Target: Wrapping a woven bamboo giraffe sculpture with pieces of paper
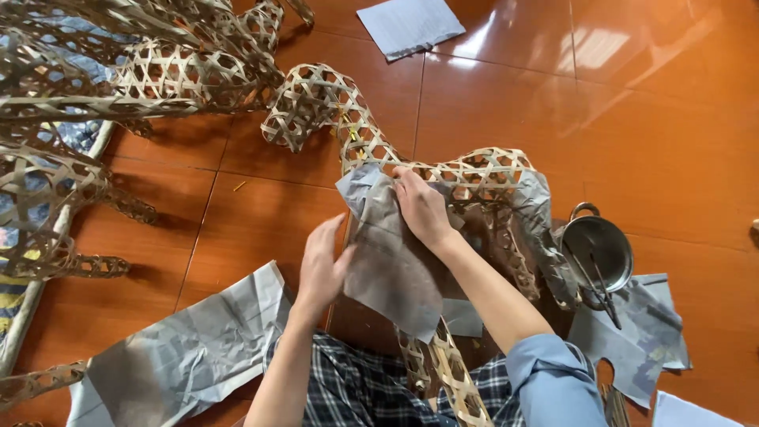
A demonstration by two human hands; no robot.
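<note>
Item 1: grey paper sheet [391,261], draped on woven bamboo frame [474,178]. My right hand [423,207] flat, fingers together, pressing it down; left hand [322,265] open, steadying near edge. Metal bowl [597,249] kept w/in reach, right.

Left hand [322,265] reached forward from a bare forearm, fingers straight and close together, palm turned toward the right. Right hand [423,207] lay flat, palm down, fingers spread a little, pressing. Right arm stretched across at a slant, blue sleeve rolled up near the elbow. Hands near, not touching.
</note>
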